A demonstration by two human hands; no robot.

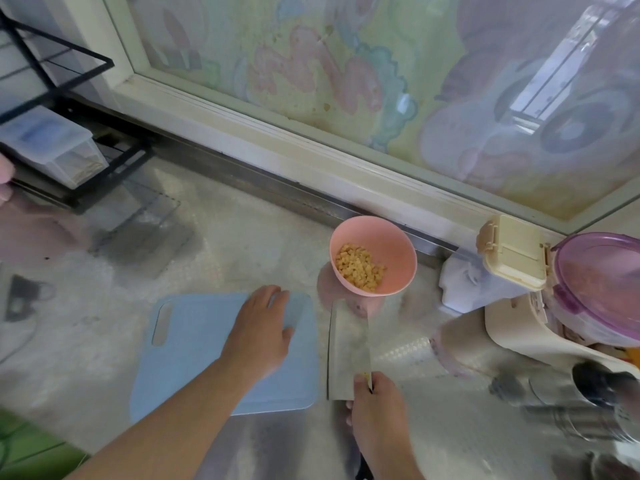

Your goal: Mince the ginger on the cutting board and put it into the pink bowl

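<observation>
A pink bowl [398, 258] stands on the counter behind the board's right corner, with small yellow ginger cubes [360, 267] heaped inside. The light blue cutting board [194, 344] lies bare in front of me. My left hand [261, 329] rests flat on the board's right part, fingers straight. My right hand [375, 407] grips the handle of a broad cleaver [348, 344], whose blade lies just right of the board and points toward the bowl.
A cream-lidded white container [498, 268] and a purple-lidded tub [599, 285] crowd the right side, with metal cups [588, 400] near the front right. A black wire rack with a clear box [55, 147] stands at the back left. A window frame [277, 140] runs behind.
</observation>
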